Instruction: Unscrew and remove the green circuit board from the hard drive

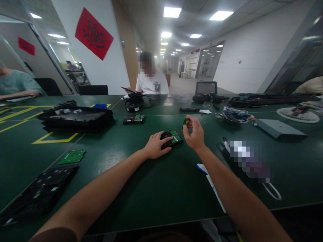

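Observation:
A black hard drive [172,138] with a green circuit board facing up lies on the green table [151,181] in front of me. My left hand [156,145] rests on its near left side, fingers curled over it and holding it down. My right hand [193,133] hovers just right of the drive, fingers pinched round a small screwdriver [186,121] with a yellow and black handle that stands upright at the drive's far right corner.
A second drive [134,119] lies farther back. Black trays [75,117] are stacked at left, a loose green board [72,156] and a black panel [37,193] at near left. A grey box [280,128], cables and tools sit at right. A person in white sits across the table.

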Motion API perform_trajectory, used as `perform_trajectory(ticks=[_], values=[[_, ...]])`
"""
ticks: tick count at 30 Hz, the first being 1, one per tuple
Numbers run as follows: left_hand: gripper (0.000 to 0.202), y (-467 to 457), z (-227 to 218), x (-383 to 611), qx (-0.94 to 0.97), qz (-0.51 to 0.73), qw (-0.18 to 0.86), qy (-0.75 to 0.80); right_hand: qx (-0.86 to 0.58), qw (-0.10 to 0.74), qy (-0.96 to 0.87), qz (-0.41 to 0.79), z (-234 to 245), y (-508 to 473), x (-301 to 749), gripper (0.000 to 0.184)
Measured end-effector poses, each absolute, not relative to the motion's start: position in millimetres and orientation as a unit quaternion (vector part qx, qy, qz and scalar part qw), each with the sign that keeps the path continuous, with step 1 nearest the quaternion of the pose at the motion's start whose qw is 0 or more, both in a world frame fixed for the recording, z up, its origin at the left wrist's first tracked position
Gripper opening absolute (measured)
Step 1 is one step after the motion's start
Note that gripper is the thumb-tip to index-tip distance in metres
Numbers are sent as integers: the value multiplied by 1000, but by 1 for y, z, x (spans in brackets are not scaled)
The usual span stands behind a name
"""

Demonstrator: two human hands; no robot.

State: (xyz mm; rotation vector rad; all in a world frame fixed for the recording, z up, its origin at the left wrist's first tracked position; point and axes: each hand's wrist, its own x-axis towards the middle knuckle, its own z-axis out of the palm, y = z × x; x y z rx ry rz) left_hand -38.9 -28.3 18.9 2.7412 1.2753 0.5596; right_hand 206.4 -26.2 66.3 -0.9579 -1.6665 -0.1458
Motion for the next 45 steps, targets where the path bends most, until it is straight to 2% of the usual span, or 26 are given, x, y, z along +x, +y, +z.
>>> perform_trajectory(ticks=[16, 23, 30, 45], values=[[63, -30, 20, -39, 890, 184, 38, 416, -404, 576, -710, -25, 61, -23, 207, 51], [63, -29, 19, -39, 890, 179, 32, 417, -403, 567, -716, -58, 64, -25, 206, 50], [63, -29, 20, -39, 891, 175, 31, 418, -402, 569, -716, -41, 61, -25, 206, 52], [64, -30, 22, -39, 891, 173, 33, 418, -427, 576, -694, -69, 65, -24, 210, 45]])
